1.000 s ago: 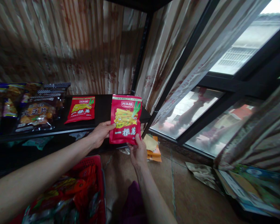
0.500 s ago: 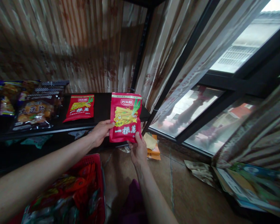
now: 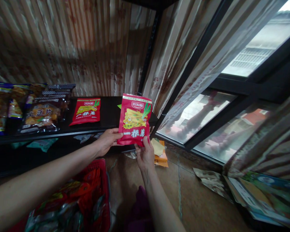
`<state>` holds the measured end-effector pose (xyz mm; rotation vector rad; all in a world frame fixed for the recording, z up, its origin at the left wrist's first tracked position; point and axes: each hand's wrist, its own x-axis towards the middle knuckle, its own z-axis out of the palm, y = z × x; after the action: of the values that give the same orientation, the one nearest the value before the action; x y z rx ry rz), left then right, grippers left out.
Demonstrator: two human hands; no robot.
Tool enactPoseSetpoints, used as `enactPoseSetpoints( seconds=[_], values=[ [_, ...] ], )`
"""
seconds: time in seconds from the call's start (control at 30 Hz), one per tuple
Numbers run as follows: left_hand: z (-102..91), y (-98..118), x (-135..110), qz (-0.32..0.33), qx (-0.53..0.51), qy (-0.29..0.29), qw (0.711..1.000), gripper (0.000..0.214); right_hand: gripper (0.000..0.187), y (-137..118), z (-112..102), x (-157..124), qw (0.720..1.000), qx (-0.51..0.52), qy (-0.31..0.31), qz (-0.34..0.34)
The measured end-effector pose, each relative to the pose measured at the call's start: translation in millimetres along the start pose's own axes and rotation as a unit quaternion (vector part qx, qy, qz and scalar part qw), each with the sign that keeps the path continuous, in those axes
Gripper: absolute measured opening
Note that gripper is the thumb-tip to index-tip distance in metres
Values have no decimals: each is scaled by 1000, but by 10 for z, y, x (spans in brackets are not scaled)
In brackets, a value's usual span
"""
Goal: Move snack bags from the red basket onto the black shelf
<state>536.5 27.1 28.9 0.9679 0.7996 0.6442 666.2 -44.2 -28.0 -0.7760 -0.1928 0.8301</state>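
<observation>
Your left hand and right hand both pinch red snack packet, upright over shelf right end. Laying it flat likely needs bare spot beside matching packet.

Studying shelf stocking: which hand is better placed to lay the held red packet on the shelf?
Probably the left hand: its grip is on the packet's side nearest the shelf, beside the other red packet. The right hand pinches the bottom edge.
</observation>
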Motion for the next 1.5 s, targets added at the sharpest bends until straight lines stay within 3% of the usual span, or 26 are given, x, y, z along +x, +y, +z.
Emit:
enactPoseSetpoints(
  seconds=[0.47, 0.73, 1.03, 1.27, 1.5],
  values=[
    [42, -66, 33, 43, -24, 44, 998, 15, 35, 12, 6, -3, 999, -19, -30, -4],
    [12, -78, -19, 20, -4, 4, 1000, 20, 38, 15, 16, 2, 1000, -11, -24, -13],
    [60, -65, -7, 39, 7, 42, 998, 12, 37, 34, 64, -42, 998, -12, -57, -16],
    [53, -77, -34, 17, 14, 65, 998, 12, 41, 86, 80, -28, 998, -29, -56, -19],
    [13, -46, -47, 51, 25, 76, 995, 8, 39, 80, 116, -43, 997, -32, -64, -18]
  ],
)
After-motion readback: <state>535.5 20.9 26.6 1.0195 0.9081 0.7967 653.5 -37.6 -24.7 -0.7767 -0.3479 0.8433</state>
